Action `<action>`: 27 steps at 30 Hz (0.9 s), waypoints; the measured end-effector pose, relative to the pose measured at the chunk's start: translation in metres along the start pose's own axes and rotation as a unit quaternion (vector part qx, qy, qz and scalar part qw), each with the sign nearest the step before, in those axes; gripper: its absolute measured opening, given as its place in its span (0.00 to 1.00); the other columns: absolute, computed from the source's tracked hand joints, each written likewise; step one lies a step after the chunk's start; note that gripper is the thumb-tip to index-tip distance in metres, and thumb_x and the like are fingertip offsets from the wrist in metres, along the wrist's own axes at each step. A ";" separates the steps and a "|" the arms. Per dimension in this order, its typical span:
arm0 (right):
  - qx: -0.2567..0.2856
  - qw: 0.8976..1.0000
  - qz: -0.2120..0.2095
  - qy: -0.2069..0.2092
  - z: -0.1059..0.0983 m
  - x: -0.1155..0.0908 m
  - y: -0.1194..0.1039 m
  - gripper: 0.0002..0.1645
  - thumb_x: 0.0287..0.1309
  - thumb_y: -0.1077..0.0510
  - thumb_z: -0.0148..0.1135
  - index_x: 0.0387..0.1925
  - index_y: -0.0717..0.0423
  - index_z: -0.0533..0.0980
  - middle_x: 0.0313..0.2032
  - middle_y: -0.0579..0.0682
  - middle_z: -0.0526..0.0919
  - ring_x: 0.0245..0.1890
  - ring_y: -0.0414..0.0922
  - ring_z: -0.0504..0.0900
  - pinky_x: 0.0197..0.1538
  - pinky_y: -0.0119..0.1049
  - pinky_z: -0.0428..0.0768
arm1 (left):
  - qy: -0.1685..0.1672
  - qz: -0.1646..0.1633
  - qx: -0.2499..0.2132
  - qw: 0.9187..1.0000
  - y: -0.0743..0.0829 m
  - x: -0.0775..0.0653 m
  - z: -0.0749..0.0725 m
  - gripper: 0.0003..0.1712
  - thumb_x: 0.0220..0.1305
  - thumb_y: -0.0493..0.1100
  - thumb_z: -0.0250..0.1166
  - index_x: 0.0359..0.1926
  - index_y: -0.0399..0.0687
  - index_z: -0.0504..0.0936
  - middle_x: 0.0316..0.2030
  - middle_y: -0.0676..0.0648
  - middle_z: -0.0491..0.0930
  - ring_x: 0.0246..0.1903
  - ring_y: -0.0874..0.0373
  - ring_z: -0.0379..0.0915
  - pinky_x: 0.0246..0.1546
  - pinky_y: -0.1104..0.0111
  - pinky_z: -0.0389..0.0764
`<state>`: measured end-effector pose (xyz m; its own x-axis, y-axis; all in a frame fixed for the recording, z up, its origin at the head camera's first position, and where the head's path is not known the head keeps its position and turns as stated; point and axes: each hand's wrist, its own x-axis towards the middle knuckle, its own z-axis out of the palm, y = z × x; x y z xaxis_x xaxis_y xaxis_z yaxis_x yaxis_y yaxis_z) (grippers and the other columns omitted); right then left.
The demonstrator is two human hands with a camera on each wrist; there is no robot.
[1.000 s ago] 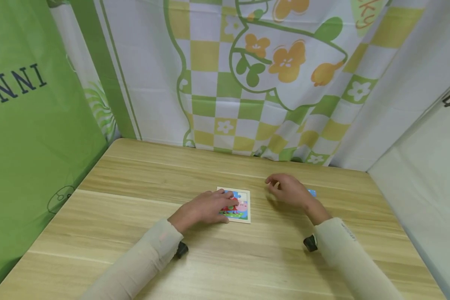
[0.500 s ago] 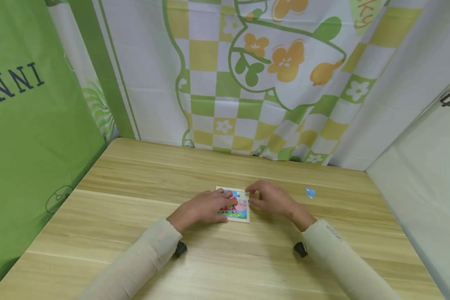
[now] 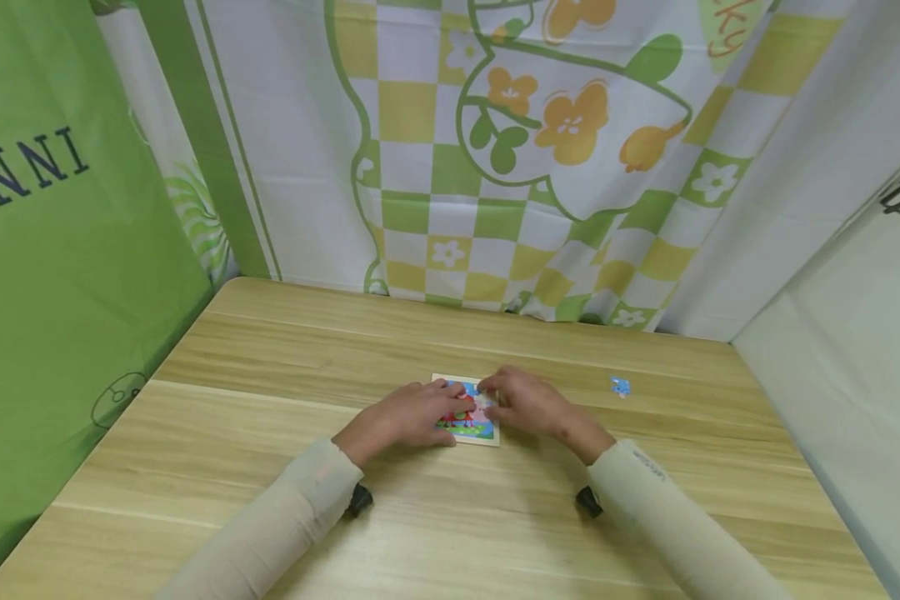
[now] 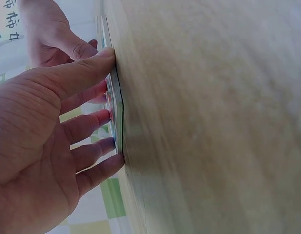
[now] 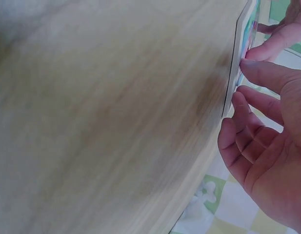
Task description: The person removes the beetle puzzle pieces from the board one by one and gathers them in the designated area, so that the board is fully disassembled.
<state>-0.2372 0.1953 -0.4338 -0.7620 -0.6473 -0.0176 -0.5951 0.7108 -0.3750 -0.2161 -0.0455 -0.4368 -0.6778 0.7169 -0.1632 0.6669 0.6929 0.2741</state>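
Observation:
A small picture puzzle (image 3: 467,432) in a pale square frame lies on the table, its red, pink, green and blue picture partly covered by fingers. My left hand (image 3: 412,414) rests on its left part with the fingers spread over the picture. In the left wrist view, the left thumb (image 4: 99,59) lies at the frame's near edge. At the upper right corner is my right hand (image 3: 528,404), the thumb and index fingertips touching the puzzle and set apart. The right wrist view shows its other fingers (image 5: 230,139) loosely bent beside the frame, with no piece visible between them.
A loose blue puzzle piece (image 3: 620,386) lies on the wooden table (image 3: 465,533) to the right of my right hand. A patterned curtain (image 3: 450,200) hangs along the table's back edge. Green cloth (image 3: 67,292) stands at the left and pale cloth (image 3: 847,333) at the right.
My right hand has moved left from near the loose blue piece to the puzzle's upper right corner, uncovering that piece. The left hand has stayed on the puzzle.

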 end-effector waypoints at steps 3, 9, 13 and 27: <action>0.000 1.000 0.006 -0.005 0.001 0.001 0.000 0.22 0.66 0.57 0.69 0.59 0.61 0.81 0.46 0.52 0.79 0.35 0.41 0.73 0.41 0.41 0.76 | 0.001 0.001 -0.001 1.000 0.001 -0.001 0.000 0.36 0.70 0.55 0.68 0.76 0.55 0.70 0.77 0.44 0.59 0.75 0.42 0.55 0.68 0.46 0.65; 0.003 1.000 0.004 -0.008 0.001 0.001 -0.002 0.23 0.66 0.58 0.69 0.59 0.62 0.80 0.45 0.51 0.79 0.37 0.42 0.74 0.44 0.43 0.78 | 0.002 0.000 -0.012 1.000 0.000 -0.002 0.001 0.36 0.70 0.54 0.68 0.76 0.53 0.70 0.77 0.44 0.59 0.75 0.42 0.55 0.69 0.47 0.64; 0.001 1.000 0.000 -0.006 0.000 0.001 -0.003 0.23 0.66 0.58 0.70 0.59 0.63 0.80 0.44 0.51 0.79 0.38 0.43 0.74 0.46 0.44 0.78 | 0.011 -0.001 -0.008 1.000 0.000 -0.004 0.002 0.36 0.70 0.54 0.68 0.75 0.53 0.71 0.76 0.39 0.60 0.74 0.43 0.58 0.68 0.50 0.67; 0.017 1.000 0.006 -0.005 0.000 0.002 -0.006 0.22 0.65 0.59 0.70 0.58 0.63 0.80 0.43 0.51 0.80 0.36 0.44 0.76 0.42 0.40 0.77 | 0.039 -0.014 0.009 0.999 -0.002 -0.012 0.003 0.33 0.68 0.54 0.71 0.71 0.55 0.77 0.73 0.33 0.64 0.71 0.40 0.62 0.65 0.50 0.71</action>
<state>-0.2355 0.1896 -0.4317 -0.7667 -0.6413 -0.0318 -0.5764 0.7093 -0.4058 -0.2087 -0.0549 -0.4379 -0.7182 0.6892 -0.0959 0.6521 0.7147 0.2529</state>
